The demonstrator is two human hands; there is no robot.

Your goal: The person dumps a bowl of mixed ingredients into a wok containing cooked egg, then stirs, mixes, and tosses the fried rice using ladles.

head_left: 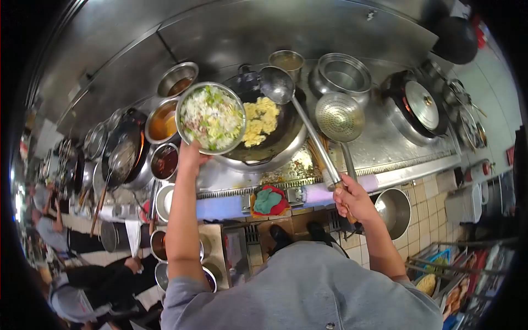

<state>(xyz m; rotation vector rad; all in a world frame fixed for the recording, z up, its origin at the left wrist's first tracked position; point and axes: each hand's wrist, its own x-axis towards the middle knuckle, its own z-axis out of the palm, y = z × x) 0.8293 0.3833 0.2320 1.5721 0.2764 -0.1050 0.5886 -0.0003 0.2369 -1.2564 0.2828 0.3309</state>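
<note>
My left hand (192, 157) grips the near rim of a metal bowl (212, 118) filled with white rice and chopped green and reddish bits. The bowl is held over the left side of a dark wok (283, 129), in which yellow scrambled egg (261, 120) lies. In my right hand (352, 199) is the wooden handle end of a long metal ladle (276, 85). The ladle's head hangs over the wok's far rim, beside the egg. Part of the wok is hidden behind the bowl.
A perforated strainer (340, 116) rests by a metal pot (345, 74). Sauce bowls (163, 122) stand left of the wok. A lidded wok (422, 104) sits at right. Folded cloths (269, 201) lie on the front edge. Other people (88, 291) stand at lower left.
</note>
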